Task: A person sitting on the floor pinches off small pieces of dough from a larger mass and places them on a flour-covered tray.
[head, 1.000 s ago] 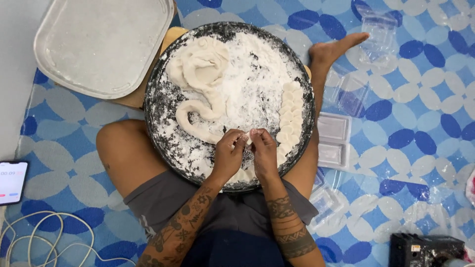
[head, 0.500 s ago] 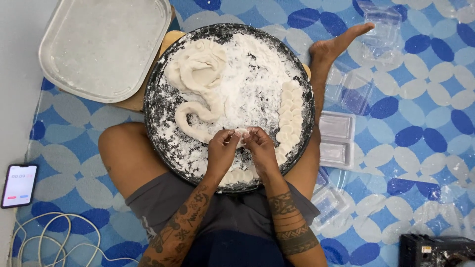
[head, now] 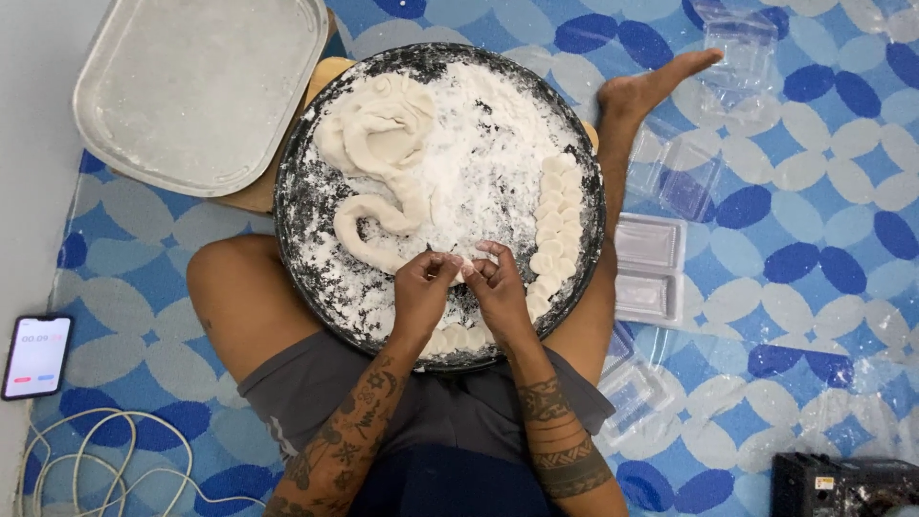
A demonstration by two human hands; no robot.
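Both hands (head: 459, 278) seemingly pinch a dough piece (head: 466, 269) between them.

A blue-and-white patterned floor mat (head: 814, 182) carries clear plastic trays (head: 649, 268), a phone (head: 35, 356), a coiled white cable (head: 96, 460) and a black device (head: 842, 486)

Phone (head: 35, 356) lies flat on the blue-and-white mat at the far left, screen up: a white lit rectangle in a dark frame, with small red and blue marks low on it. Clear plastic packaging trays (head: 649, 268) lie on the mat to the right. More clear containers (head: 737, 48) sit at upper right.
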